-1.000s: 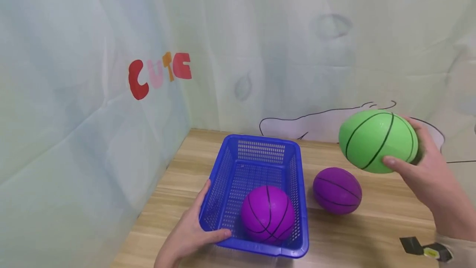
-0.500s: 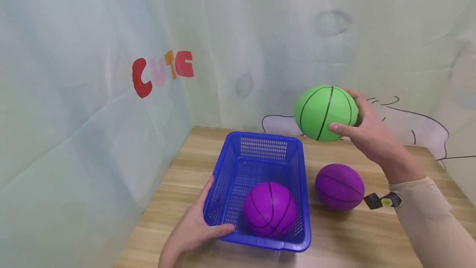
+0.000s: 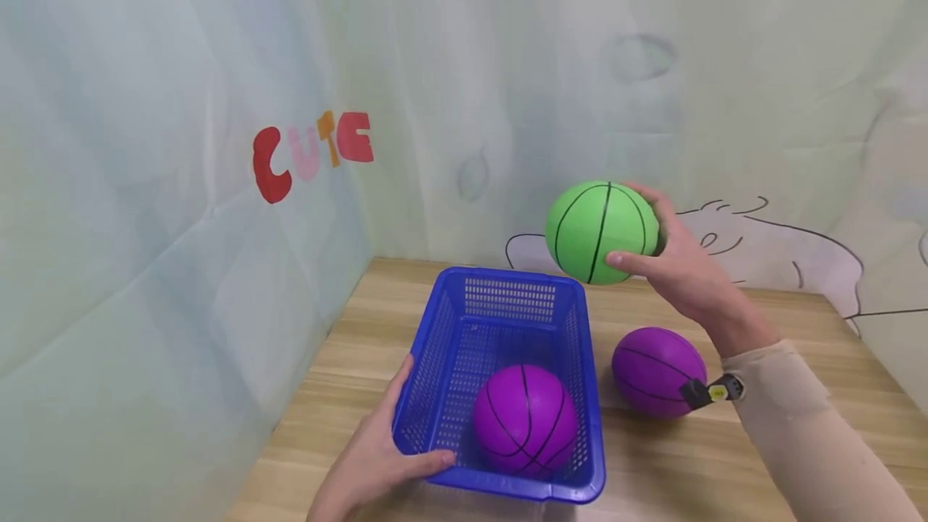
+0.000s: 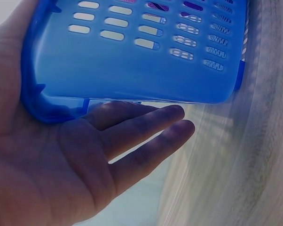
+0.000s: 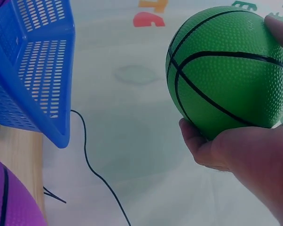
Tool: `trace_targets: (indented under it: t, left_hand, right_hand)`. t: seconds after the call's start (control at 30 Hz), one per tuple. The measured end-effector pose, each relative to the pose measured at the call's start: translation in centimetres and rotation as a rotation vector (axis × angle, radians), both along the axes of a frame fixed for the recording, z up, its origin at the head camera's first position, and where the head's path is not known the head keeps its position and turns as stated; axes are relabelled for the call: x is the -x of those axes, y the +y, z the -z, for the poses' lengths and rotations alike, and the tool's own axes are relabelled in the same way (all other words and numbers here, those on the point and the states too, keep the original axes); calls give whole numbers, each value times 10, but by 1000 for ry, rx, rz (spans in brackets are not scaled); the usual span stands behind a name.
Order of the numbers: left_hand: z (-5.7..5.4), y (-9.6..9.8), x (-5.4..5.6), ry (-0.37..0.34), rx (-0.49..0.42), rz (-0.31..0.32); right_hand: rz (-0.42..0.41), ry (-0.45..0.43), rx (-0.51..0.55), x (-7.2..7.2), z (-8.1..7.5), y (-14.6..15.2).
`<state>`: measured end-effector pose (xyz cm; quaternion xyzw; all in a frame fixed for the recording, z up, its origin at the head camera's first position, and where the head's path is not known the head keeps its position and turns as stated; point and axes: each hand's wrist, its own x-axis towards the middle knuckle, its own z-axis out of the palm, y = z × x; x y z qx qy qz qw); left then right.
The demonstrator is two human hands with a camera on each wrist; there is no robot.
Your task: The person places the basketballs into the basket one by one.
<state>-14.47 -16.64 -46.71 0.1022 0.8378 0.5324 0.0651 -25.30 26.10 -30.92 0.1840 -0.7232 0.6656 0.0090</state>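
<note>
Basket [image 3: 500,483] is probably steadied by the left hand [image 3: 377,451], its near corner held between thumb and index finger. The green ball [image 3: 590,228] is gripped by the right hand [image 3: 680,268], thumb and fingers apparently spread to suit its curve, and is held aloft, beyond and right of the left hand. Its rounded, pebbled surface is crossed by black seams.

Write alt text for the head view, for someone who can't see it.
A person's right hand holds a green ball in the air, while the left hand holds the near left corner of a blue basket. A purple ball lies inside the basket, and a second purple ball on the wooden table to its right.
</note>
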Motion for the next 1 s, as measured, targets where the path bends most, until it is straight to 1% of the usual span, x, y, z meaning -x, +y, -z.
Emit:
trace_targets:
  t: [0.17, 0.3, 0.57, 0.7, 0.83, 1.0]
  left_hand:
    - [0, -1, 0, -4, 12, -13]
    - [1, -1, 2, -9, 7, -12]
    - [2, -3, 0, -9, 23, -13]
    - [3, -2, 0, -10, 6, 1]
    - [2, -1, 0, -6, 5, 5]
    - [0, -1, 0, -17, 9, 4]
  right_hand:
    - [17, -22, -35, 1, 2, -2]
    - [20, -22, -43, 2, 4, -2]
    - [-20, -7, -16, 5, 11, -8]
    - [-17, -2, -28, 5, 17, -11]
    - [8, -1, -86, 6, 22, -14]
    - [44, -17, -196, 8, 32, -18]
